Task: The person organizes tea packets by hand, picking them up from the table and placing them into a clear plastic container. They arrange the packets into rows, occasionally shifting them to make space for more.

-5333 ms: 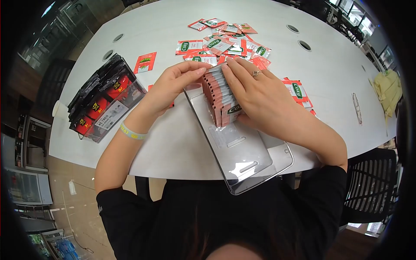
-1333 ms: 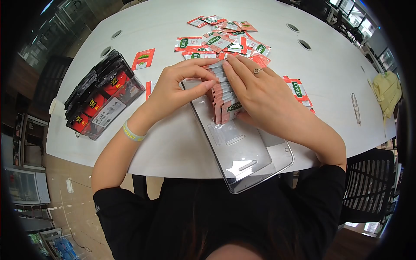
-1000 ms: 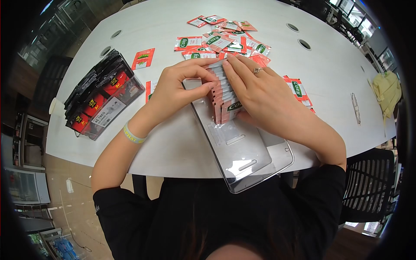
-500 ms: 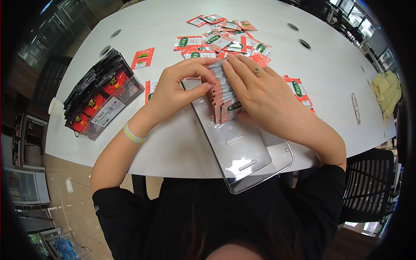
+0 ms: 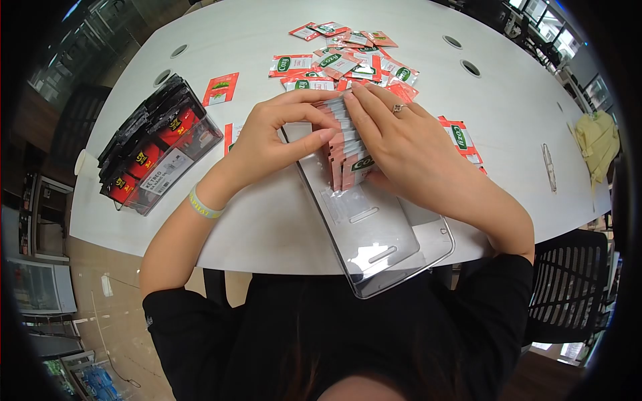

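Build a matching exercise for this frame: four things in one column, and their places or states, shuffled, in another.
Things:
1. row of sachets
2. loose sachets
3. black and red packets
4. yellow cloth

Places or states:
A. lying near the table's right edge
B. scattered flat on the table beyond the hands
C. standing on edge in the clear tray, pressed between the left hand and the right hand
D. packed in a clear box at the left

Pairs: 1-C, 2-B, 3-D, 4-A
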Demonstrator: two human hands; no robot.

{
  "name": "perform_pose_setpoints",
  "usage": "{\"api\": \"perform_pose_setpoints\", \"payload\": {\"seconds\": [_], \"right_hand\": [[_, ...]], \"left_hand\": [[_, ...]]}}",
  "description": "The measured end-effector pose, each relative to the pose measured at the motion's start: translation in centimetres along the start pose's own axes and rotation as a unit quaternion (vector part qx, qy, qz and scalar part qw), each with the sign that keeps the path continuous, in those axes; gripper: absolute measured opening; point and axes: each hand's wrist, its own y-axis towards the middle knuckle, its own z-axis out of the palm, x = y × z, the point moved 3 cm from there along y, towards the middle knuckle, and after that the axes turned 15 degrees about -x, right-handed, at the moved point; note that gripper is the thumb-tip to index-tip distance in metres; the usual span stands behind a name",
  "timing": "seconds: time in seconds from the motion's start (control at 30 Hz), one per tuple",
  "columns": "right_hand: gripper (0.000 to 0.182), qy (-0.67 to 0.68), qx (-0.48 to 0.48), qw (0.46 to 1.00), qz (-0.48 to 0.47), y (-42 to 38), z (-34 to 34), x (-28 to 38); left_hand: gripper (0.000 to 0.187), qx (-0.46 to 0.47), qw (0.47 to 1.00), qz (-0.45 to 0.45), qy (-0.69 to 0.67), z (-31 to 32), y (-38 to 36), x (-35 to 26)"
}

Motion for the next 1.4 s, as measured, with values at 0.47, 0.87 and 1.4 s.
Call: {"api": "perform_pose_setpoints", "payload": {"seconds": [0.47, 0.87, 1.4], "right_hand": [[0.069, -0.002, -0.001, 1.000, 0.002, 0.0, 0.0, 0.0], [0.068, -0.004, -0.001, 1.000, 0.003, 0.0, 0.0, 0.0], [0.072, 0.023, -0.026, 0.999, 0.009, 0.1, -0.1, 0.1]], "left_hand": [[0.015, 0.017, 0.999, 0.019, -0.040, 0.0, -0.2, 0.3], [0.016, 0.020, 0.999, 0.019, -0.021, 0.1, -0.1, 0.0], [0.107, 0.054, 0.985, -0.006, 0.164, 0.2, 1.2, -2.3]]}}
